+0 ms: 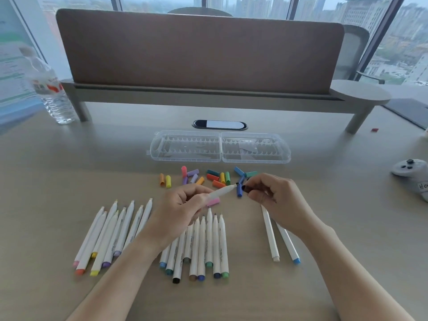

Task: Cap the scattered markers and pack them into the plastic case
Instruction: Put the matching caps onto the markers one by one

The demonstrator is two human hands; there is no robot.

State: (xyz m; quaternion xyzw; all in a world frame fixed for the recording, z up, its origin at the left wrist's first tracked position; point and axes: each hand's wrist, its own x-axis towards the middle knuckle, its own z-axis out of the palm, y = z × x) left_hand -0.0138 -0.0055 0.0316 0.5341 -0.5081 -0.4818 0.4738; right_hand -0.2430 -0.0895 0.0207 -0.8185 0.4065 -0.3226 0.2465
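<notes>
Above the desk's middle, a white marker (221,191) sits gripped in the left hand (183,205), its tip just short of the black cap (246,188) pinched by the right hand (273,195). Loose caps (214,177) lie beyond, before the open plastic case (220,147). A skewed approach could smear ink on fingers or miss the cap.

2 bare forearms, left hand (183,205) and right hand (275,193) — no sleeves.
</notes>
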